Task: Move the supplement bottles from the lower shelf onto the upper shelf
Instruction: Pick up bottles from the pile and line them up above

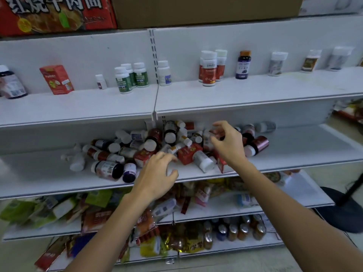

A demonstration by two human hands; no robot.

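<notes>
A jumbled heap of supplement bottles (170, 140) and small red boxes lies on the lower shelf (39, 179). My left hand (155, 175) hovers at the heap's front edge, fingers loosely curled and holding nothing. My right hand (227, 142) reaches over the right side of the heap, fingers spread and curved above the bottles, with nothing gripped. On the upper shelf (255, 95) stand several upright bottles: green-labelled ones (129, 77), red-labelled ones (210, 69), a dark blue one (243, 64) and a red box (57, 79).
A metal divider (156, 99) splits the upper shelf at its middle. Snack packets (59, 207) fill the shelf below, with small bottles (235, 230) lower still. Cardboard boxes (196, 10) sit on top. A black stand base (341, 211) is on the floor at right.
</notes>
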